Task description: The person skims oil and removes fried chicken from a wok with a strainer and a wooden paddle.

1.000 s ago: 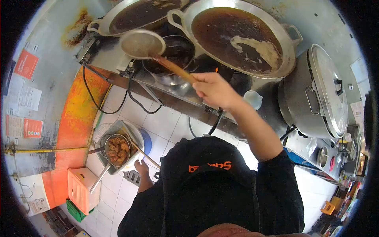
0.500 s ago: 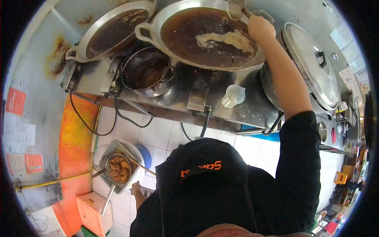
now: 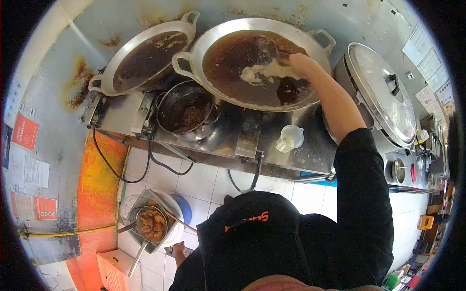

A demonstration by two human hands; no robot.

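Right hand: the right hand [image 3: 302, 66] is over the right-hand side of the large wok [image 3: 257, 24]; fingers are curled around the handle of a skimmer, with little visible gap.
Skimmer: the round head of the skimmer [image 3: 264, 51] appears to be in the oil [image 3: 228, 63], left of the hand; blur and the dark liquid obscure its outline, and the hand covers most of the handle.
Foam: a pale foam patch [image 3: 267, 72] floats just below the skimmer head.
Left hand: the left hand [image 3: 179, 250] is low at the person's left side, near the grey tray [image 3: 146, 196]; its grip cannot be determined.
Strainer: a strainer [image 3: 138, 260] holding brown fried pieces [image 3: 151, 224] rests over the tray.
Second wok: a smaller-looking wok [image 3: 109, 70] of dark liquid stands left of the large one.
Pot: a metal pot [image 3: 201, 132] with dark contents sits in front, between the woks.
Jug: a translucent jug [image 3: 290, 138] stands on the steel counter.
Stockpot: a lidded stockpot [image 3: 376, 94] stands at right.
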